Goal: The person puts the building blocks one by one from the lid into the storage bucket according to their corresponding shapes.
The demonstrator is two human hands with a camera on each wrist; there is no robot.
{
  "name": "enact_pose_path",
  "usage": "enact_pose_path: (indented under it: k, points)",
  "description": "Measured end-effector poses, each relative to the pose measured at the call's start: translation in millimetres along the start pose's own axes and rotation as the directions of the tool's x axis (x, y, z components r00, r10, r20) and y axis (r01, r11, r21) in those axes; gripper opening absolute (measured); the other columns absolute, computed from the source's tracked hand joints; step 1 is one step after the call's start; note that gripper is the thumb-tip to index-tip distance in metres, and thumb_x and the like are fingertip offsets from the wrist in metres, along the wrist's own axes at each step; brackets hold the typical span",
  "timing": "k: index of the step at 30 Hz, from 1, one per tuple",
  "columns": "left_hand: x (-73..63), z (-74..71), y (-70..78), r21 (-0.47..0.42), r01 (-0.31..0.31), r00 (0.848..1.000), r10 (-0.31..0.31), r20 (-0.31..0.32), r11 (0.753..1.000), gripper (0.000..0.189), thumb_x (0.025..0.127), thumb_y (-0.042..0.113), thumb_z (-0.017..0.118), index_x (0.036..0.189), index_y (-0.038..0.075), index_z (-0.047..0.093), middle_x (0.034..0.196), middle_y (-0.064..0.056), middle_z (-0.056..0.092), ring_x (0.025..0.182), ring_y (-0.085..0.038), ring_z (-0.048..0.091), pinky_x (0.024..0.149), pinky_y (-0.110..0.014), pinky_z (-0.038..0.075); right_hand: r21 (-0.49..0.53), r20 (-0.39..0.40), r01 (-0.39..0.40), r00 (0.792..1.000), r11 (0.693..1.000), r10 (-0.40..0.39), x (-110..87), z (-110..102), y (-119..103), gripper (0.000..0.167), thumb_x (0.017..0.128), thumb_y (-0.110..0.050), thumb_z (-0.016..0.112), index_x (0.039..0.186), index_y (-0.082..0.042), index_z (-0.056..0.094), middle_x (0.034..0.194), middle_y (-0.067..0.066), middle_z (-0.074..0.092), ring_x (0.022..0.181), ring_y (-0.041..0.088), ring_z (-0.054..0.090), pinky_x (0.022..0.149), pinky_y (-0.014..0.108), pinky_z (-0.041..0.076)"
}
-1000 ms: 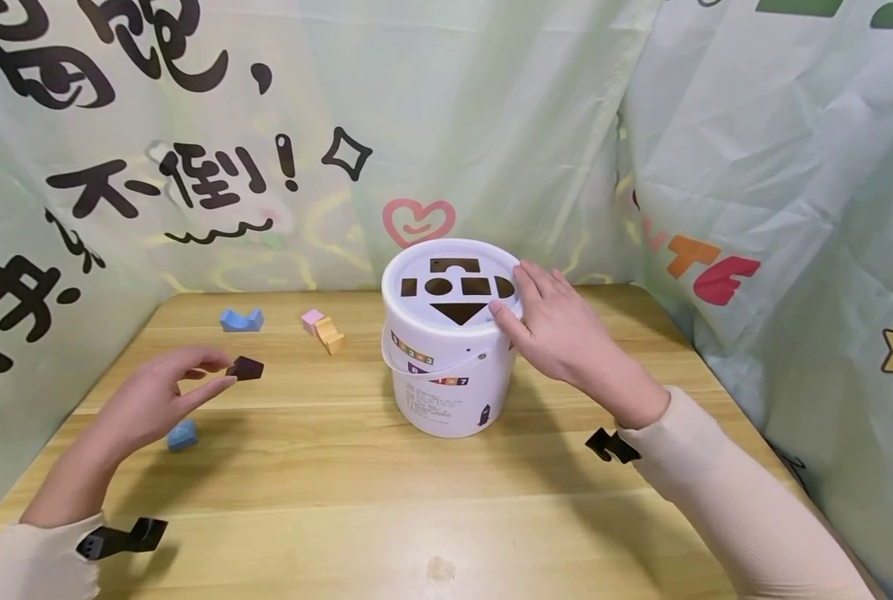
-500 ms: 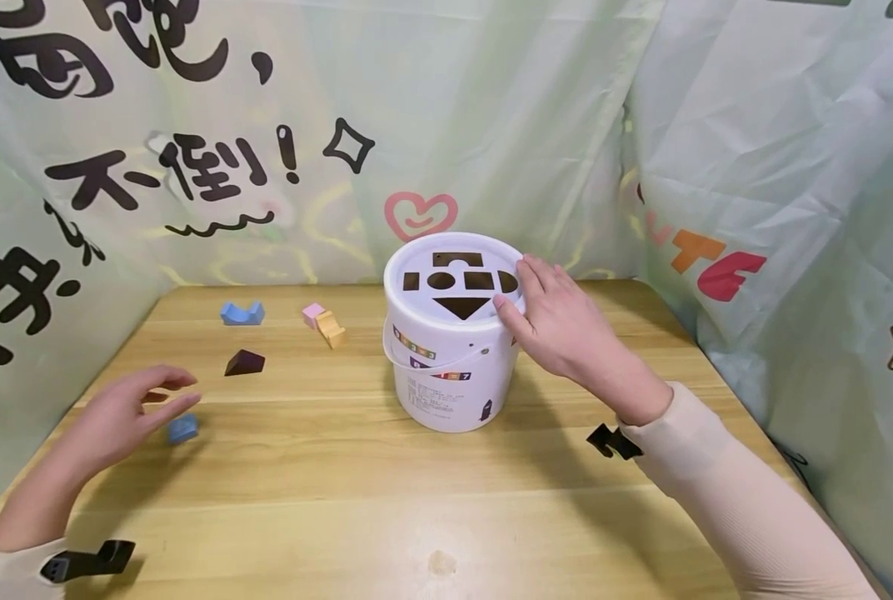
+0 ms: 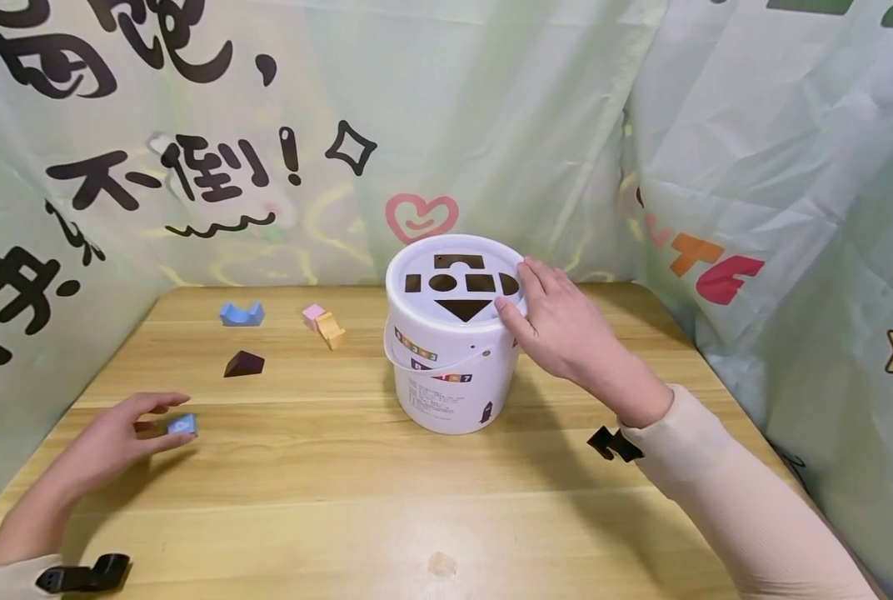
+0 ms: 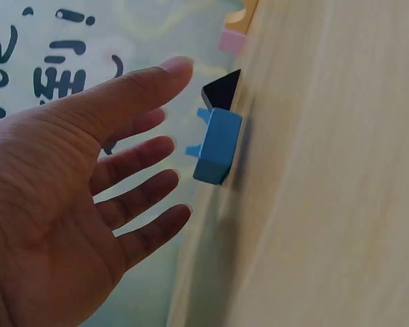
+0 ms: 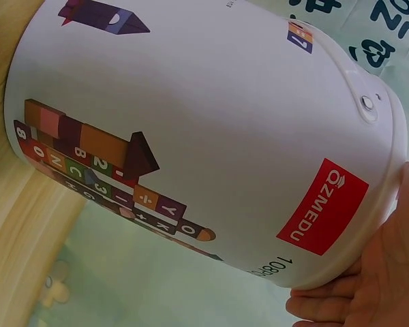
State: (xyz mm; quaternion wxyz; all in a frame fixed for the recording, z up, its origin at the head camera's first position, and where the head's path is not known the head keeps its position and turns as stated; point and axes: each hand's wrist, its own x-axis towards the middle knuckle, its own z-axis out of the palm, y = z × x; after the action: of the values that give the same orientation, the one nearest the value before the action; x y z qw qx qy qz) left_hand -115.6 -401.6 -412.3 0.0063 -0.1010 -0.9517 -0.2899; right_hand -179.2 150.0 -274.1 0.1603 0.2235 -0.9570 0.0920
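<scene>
Left hand (image 3: 112, 436) spread, gripping nothing, at blue block (image 3: 182, 425) toward left edge of tabletop (image 3: 304, 508); block likely light, stiff, best pinched by opposite sides; right hand (image 3: 566, 323) rests, fingers extended, on bucket lid (image 3: 418, 307).

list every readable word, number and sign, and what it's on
"OZMEDU": red label on the white bucket.
"108P", then unclear: same bucket.
"8", "O", "N", "C", "3", "B", "2", "÷", "Y", "+", "K": printed blocks on the bucket.
"7": printed strip on the bucket.
"不倒!": back curtain.
"TE": right curtain; letters before it unclear.
Too small: fine print on the bucket.
Other curtain characters: cropped or skewed.
</scene>
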Motion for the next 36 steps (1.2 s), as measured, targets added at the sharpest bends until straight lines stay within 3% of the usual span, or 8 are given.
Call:
enact_pose_path:
  k: [3, 6, 10, 16, 20, 29, 36]
  points:
    - [0.0, 3.8, -5.3, 0.001, 0.0, 1.0, 0.0, -0.002, 1.0, 0.062, 0.085, 0.028, 0.078, 0.132, -0.005, 0.053, 0.123, -0.029, 0.058, 0.103, -0.043, 0.062, 0.081, -0.039, 0.055, 0.005, -0.001, -0.007, 1.0, 1.0, 0.007, -0.9, 0.0, 0.6, 0.068, 0.103, -0.047, 0.033, 0.142, 0.008, 0.038, 0.146, 0.026, 0.039, 0.137, 0.041, 0.033, 0.115, 0.047, 0.023]
    - [0.5, 7.2, -10.0, 0.01, 0.0, 1.0, 0.0, -0.01, 1.0, 0.059, 0.083, 0.026, 0.08, 0.127, -0.005, 0.057, 0.114, -0.023, 0.064, 0.094, -0.019, 0.064, 0.073, -0.019, 0.051, 0.01, 0.001, -0.015, 1.0, 1.0, 0.015, -0.7, 0.2, 0.3, 0.069, 0.102, -0.048, 0.033, 0.143, 0.007, 0.038, 0.147, 0.025, 0.038, 0.137, 0.041, 0.034, 0.115, 0.048, 0.024]
    - [-1.0, 9.3, -14.6, 0.04, 0.015, 1.0, -0.014, -0.027, 0.999, 0.056, 0.082, 0.028, 0.081, 0.124, -0.003, 0.061, 0.109, -0.018, 0.066, 0.088, 0.002, 0.057, 0.072, -0.014, 0.046, 0.015, -0.002, -0.019, 1.0, 1.0, 0.019, -0.6, 0.4, -1.4, 0.069, 0.102, -0.049, 0.033, 0.144, 0.007, 0.037, 0.148, 0.025, 0.037, 0.137, 0.041, 0.034, 0.114, 0.05, 0.026]
    - [-1.7, 8.7, -19.6, 0.096, 0.045, 0.999, -0.042, -0.033, 0.994, 0.052, 0.085, 0.033, 0.078, 0.12, -0.003, 0.064, 0.1, -0.011, 0.067, 0.085, -0.007, 0.058, 0.068, -0.02, 0.048, 0.018, -0.009, -0.019, 1.0, 1.0, 0.019, -0.9, -0.2, -2.4, 0.069, 0.102, -0.048, 0.033, 0.144, 0.006, 0.037, 0.149, 0.024, 0.037, 0.137, 0.04, 0.034, 0.112, 0.051, 0.028]
    - [-0.9, 9.0, -21.5, 0.124, 0.066, 0.998, -0.063, -0.025, 0.99, 0.053, 0.086, 0.036, 0.076, 0.122, -0.002, 0.064, 0.103, -0.012, 0.068, 0.086, -0.012, 0.059, 0.069, -0.023, 0.047, 0.014, -0.008, -0.019, 1.0, 1.0, 0.019, -1.8, -0.4, -1.8, 0.068, 0.102, -0.047, 0.033, 0.144, 0.006, 0.037, 0.149, 0.024, 0.036, 0.137, 0.04, 0.034, 0.112, 0.051, 0.029]
    - [0.5, 14.4, -23.2, 0.118, 0.031, 0.998, -0.025, -0.052, 0.993, 0.046, 0.088, 0.028, 0.075, 0.121, -0.002, 0.065, 0.1, -0.011, 0.067, 0.083, -0.012, 0.057, 0.067, -0.026, 0.047, 0.022, 0.005, -0.029, 1.0, 0.999, 0.029, -3.4, -0.3, -1.2, 0.068, 0.103, -0.048, 0.031, 0.146, 0.006, 0.035, 0.15, 0.024, 0.035, 0.138, 0.039, 0.033, 0.11, 0.053, 0.031]
    - [2.0, 18.2, -18.6, 0.097, 0.051, 0.998, -0.046, -0.052, 0.994, 0.046, 0.091, 0.03, 0.072, 0.123, -0.002, 0.062, 0.103, -0.015, 0.067, 0.089, -0.025, 0.061, 0.069, -0.03, 0.049, 0.03, 0.006, -0.034, 0.999, 0.999, 0.034, -3.3, 0.0, -1.0, 0.068, 0.103, -0.048, 0.031, 0.146, 0.004, 0.035, 0.151, 0.023, 0.034, 0.138, 0.038, 0.033, 0.108, 0.055, 0.033]
